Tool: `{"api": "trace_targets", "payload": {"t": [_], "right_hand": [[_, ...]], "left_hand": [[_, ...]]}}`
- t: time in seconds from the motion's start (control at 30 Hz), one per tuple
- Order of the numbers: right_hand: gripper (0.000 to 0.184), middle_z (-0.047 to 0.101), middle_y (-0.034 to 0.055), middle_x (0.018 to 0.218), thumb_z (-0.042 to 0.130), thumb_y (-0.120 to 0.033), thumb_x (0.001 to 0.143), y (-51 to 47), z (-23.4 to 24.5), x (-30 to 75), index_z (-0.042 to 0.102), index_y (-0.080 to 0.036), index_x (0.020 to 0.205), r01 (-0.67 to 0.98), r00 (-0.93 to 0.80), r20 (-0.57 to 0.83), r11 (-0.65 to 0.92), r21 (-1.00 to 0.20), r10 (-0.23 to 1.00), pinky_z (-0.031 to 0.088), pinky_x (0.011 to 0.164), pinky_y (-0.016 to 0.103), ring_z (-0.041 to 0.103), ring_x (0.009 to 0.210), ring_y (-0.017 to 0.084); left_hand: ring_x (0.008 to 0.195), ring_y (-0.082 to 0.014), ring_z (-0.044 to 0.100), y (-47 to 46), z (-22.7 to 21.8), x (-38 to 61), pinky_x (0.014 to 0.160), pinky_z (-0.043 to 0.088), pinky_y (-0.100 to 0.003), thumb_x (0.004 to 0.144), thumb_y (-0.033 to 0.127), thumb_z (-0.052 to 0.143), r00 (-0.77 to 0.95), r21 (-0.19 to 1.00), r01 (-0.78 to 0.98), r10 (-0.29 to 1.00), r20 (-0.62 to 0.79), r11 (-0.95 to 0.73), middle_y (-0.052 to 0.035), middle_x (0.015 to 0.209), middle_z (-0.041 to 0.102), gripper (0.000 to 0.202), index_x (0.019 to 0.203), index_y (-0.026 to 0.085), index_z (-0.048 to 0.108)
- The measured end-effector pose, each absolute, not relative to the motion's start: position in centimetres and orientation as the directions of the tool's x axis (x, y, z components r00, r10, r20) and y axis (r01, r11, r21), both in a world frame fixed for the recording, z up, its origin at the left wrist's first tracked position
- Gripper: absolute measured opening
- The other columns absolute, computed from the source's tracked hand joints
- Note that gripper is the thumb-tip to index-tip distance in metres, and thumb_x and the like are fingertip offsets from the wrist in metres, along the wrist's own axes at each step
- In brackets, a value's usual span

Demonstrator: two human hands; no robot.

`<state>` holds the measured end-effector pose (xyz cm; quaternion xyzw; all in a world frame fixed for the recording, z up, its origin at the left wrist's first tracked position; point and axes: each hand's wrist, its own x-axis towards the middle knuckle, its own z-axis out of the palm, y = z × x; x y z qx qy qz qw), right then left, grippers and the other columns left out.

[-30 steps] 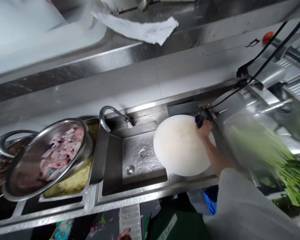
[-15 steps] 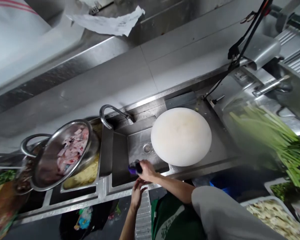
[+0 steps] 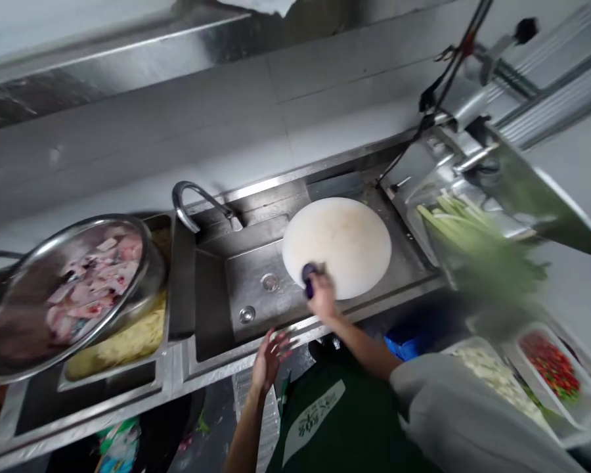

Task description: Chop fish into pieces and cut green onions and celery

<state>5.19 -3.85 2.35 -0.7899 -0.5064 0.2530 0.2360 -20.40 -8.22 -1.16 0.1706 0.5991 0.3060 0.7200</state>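
Note:
A round white cutting board [image 3: 342,240] lies tilted over the right part of a steel sink [image 3: 256,295]. My right hand [image 3: 321,294] is closed round a small purple object [image 3: 308,278] at the board's near left edge. My left hand [image 3: 270,358] hovers at the sink's front rim with fingers spread, holding nothing. A curved tap [image 3: 192,200] stands behind the basin.
A steel bowl of pink meat pieces [image 3: 79,289] leans over a tray of pale shreds [image 3: 128,338] on the left. Green stalks [image 3: 473,243] lie on the right beside a metal machine [image 3: 477,164]. Trays with white pieces [image 3: 492,374] and red chillies [image 3: 551,364] sit at lower right.
My right hand carried the purple object from the board's far edge to the sink front, then up to the board's near left edge. My left hand came up and spread its fingers.

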Motion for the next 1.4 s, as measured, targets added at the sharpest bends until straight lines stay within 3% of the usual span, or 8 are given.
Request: {"api": "trace_targets", "payload": {"t": [0.13,0.3,0.4,0.5,0.63,0.93,1.17,1.4], "right_hand": [[0.053,0.070,0.0127,0.124,0.071,-0.028,0.084,-4.8,2.3,-7.9,0.062,-0.022,0.136,0.565,0.058,-0.246,-0.235,-0.791,0.968,0.052,0.099,0.041,0.064,0.113,0.031],[0.079,0.063,0.0117,0.141,0.087,-0.042,0.070,-9.3,5.2,-0.7,0.060,-0.027,0.143,0.509,-0.066,-0.182,-0.124,-0.852,0.981,0.049,0.107,0.042,0.058,0.133,0.033],[0.052,0.068,0.0109,0.133,0.075,-0.031,0.084,-14.5,7.9,10.4,0.067,-0.025,0.135,0.517,0.320,-0.163,-0.316,-0.795,0.933,0.048,0.110,0.040,0.063,0.127,0.028],[0.039,0.070,0.0192,0.127,0.062,-0.020,0.092,-19.8,9.8,21.1,0.068,-0.019,0.131,0.387,0.826,-0.198,-0.786,-0.482,0.528,0.050,0.107,0.040,0.066,0.123,0.030],[0.038,0.068,0.0268,0.125,0.056,-0.025,0.097,-25.6,9.5,31.2,0.065,-0.010,0.130,0.164,0.958,-0.174,-0.933,-0.322,0.228,0.053,0.102,0.049,0.068,0.120,0.038],[0.025,0.073,0.0070,0.090,0.067,-0.026,0.087,-28.6,4.7,41.0,0.063,-0.017,0.110,-0.447,0.836,-0.542,-0.473,-0.759,0.079,0.063,0.074,0.032,0.075,0.082,0.020],[0.021,0.063,0.0001,0.060,0.077,-0.030,0.081,-27.8,3.7,43.9,0.061,-0.019,0.075,-0.565,0.735,-0.656,-0.379,-0.733,0.173,0.046,0.043,0.021,0.054,0.045,0.010],[0.026,0.062,0.0004,0.054,0.080,-0.042,0.077,-28.3,2.7,45.7,0.067,-0.020,0.073,-0.276,0.846,-0.482,-0.586,-0.762,0.227,0.047,0.049,0.025,0.059,0.053,0.017]], "left_hand": [[0.118,-0.0314,0.072,-4.7,-0.9,-19.0,0.088,0.063,-0.039,0.082,0.075,0.063,0.137,0.655,-0.229,0.690,-0.710,0.720,-0.0082,0.113,0.079,0.059,0.116,0.028,0.074],[0.104,-0.0312,0.076,-4.5,-0.4,-17.4,0.077,0.064,-0.036,0.080,0.057,0.075,0.165,0.666,-0.030,0.661,-0.732,0.745,-0.0080,0.097,0.081,0.044,0.109,0.023,0.074],[0.097,-0.0310,0.078,-5.4,1.4,-13.3,0.080,0.064,-0.039,0.075,0.043,0.086,0.336,0.687,0.104,0.624,-0.705,0.719,-0.0106,0.101,0.081,0.047,0.113,0.021,0.072],[0.095,-0.0305,0.078,-6.4,3.8,-6.5,0.086,0.062,-0.041,0.072,0.036,0.091,0.523,0.736,0.259,0.550,-0.651,0.625,-0.0144,0.108,0.080,0.053,0.118,0.020,0.071],[0.105,-0.0292,0.074,-7.3,5.4,4.4,0.097,0.057,-0.040,0.070,0.026,0.091,0.662,0.833,0.359,0.514,-0.546,0.422,-0.0148,0.117,0.078,0.060,0.126,0.020,0.068],[0.130,-0.0355,0.062,-7.0,3.6,21.0,0.116,0.043,-0.045,0.081,0.026,0.080,0.608,0.838,0.545,0.688,-0.398,0.003,-0.0231,0.129,0.069,0.052,0.129,0.011,0.067],[0.073,-0.0241,0.076,-12.5,1.2,26.6,0.066,0.060,-0.035,0.092,0.051,0.072,0.667,0.577,0.508,0.131,-0.733,0.640,-0.0111,0.088,0.074,0.037,0.102,0.016,0.064],[0.063,-0.0191,0.075,-11.7,0.7,27.4,0.058,0.058,-0.026,0.083,0.038,0.086,0.708,0.582,0.450,0.127,-0.695,0.677,-0.0066,0.073,0.071,0.035,0.091,0.012,0.063]]}}
